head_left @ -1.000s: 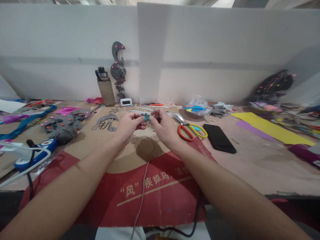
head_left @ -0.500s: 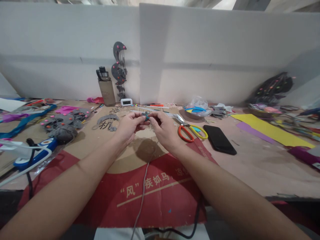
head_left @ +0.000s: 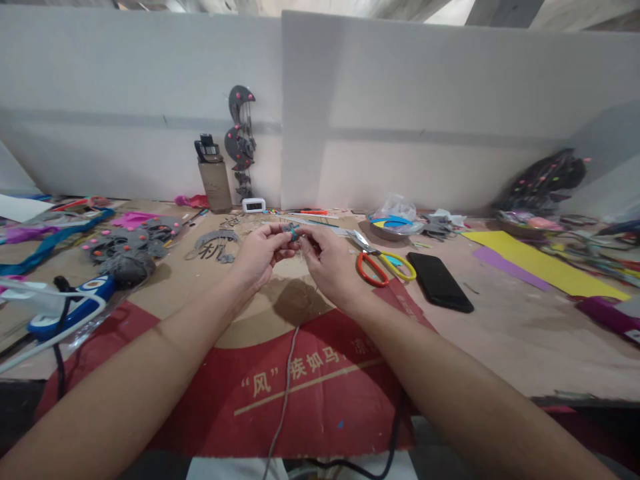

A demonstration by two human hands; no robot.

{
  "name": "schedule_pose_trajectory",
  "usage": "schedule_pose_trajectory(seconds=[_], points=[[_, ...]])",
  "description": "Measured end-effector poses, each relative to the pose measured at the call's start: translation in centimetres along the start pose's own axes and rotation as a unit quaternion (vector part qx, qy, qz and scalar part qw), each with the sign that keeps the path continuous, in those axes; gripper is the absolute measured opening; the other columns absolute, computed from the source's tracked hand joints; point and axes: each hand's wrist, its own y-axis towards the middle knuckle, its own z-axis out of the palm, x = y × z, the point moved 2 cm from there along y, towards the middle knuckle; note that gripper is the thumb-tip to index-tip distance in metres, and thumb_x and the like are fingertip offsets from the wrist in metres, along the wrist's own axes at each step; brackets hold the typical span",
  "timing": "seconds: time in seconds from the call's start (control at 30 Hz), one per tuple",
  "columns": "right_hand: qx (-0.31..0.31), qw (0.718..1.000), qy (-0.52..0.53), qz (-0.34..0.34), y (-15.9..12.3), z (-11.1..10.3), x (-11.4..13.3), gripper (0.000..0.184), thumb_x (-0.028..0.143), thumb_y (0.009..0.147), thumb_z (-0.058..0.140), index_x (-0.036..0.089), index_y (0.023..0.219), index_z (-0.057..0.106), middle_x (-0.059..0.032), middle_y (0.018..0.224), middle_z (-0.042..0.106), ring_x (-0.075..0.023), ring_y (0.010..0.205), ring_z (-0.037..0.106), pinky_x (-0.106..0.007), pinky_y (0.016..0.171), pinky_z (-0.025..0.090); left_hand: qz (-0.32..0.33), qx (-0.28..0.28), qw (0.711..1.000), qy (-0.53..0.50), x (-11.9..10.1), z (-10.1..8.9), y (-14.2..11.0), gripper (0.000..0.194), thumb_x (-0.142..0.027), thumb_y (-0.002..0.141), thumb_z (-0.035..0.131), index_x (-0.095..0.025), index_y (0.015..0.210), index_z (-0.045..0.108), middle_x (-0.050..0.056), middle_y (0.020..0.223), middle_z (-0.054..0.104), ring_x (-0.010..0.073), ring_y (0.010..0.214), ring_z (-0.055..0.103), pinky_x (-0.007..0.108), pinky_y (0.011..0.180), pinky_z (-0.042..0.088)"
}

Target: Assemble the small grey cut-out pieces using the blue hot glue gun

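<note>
My left hand and my right hand meet over the cardboard, fingertips pinched on a small teal piece. Its exact shape is partly hidden by the fingers. A grey yarn trails from below the hands across the red printed cardboard and over its near edge. Just right of my right hand lie scissors with one red and one yellow handle loop. Left of my left hand, a curved grey piece rests on the brown cardboard.
A black phone lies right of the scissors. Behind are a bowl, a small white clock and a bottle. Grey pieces with pink pins, a yarn ball and a blue power strip occupy the left. Yellow sheets lie right.
Both hands stay in nearly the same place, still pinching the teal piece, which shows a little more between the fingertips. The view has shifted very slightly.
</note>
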Motion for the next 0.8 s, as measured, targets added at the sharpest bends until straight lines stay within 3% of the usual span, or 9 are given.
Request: schedule_pose_trajectory(seconds=[0.47,0.67,0.8], points=[[0.021,0.999,-0.023,-0.017,-0.2,0.2,0.3,0.021,0.021,0.087,0.041,0.020,0.100,0.059,-0.0093,0.100,0.060,-0.0197,0.094,0.053,-0.035,0.083,0.042,-0.015,-0.023,0.999,0.024,-0.1,-0.2,0.0,0.016,-0.019,0.067,0.068,-0.015,0.076,0.056,0.000,0.065,0.060,0.0097,0.053,0.059,0.019,0.046,0.044],[-0.002,0.994,0.054,0.097,-0.1,0.5,-0.3,0.020,0.030,0.084,0.048,0.017,0.099,0.053,-0.0040,0.080,0.057,-0.0146,0.073,0.052,-0.029,0.070,0.042,0.005,-0.037,0.997,0.066,-0.1,-0.2,0.0,0.015,-0.021,0.066,0.068,-0.015,0.071,0.056,-0.004,0.051,0.048,0.0036,0.040,0.041,0.015,0.033,0.021],[-0.010,0.988,0.075,0.132,0.0,0.5,-0.7,0.020,0.032,0.084,0.049,0.017,0.094,0.056,-0.0017,0.076,0.056,-0.0127,0.069,0.050,-0.027,0.067,0.040,0.020,-0.018,0.996,0.083,0.3,-0.3,0.1,0.016,-0.024,0.066,0.068,-0.016,0.071,0.055,-0.005,0.047,0.045,0.0035,0.037,0.035,0.015,0.034,0.019]])
